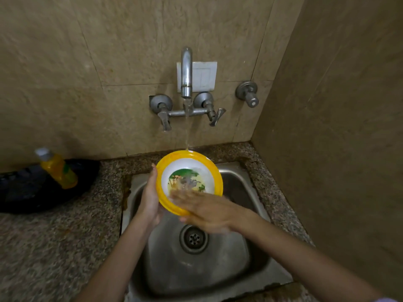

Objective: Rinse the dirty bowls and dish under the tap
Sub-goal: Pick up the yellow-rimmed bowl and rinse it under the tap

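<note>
Rinse step in hand, first piece as far as I can judge: no other bowls or dish in view. I've got the yellow-rimmed bowl (188, 180) up over the sink (220, 271), tilted toward me, far rim right under the water stream (187, 131) from the tap (186, 70). Left hand (150, 199) grips the bowl's left edge, palm on the rim, fingers wrapped behind it as best I can tell. Right hand (209, 212) is blurred, fingers flat and spread over the lower inside of the bowl, holding nothing; looks like rubbing. Water hits the top rim, not the picture in the middle.

Next move, my guess: tip or shift the bowl so the stream runs across the whole inside, turn it for the back, then put it down and pick up the next piece. Wet plastic is slippery, so the left grip needs to stay firm.

Also there: drain (193, 237) below the hands, soap bottle (57, 168) on a black pan (26, 197) on the counter (54, 247) to the left, well apart from the sink
</note>
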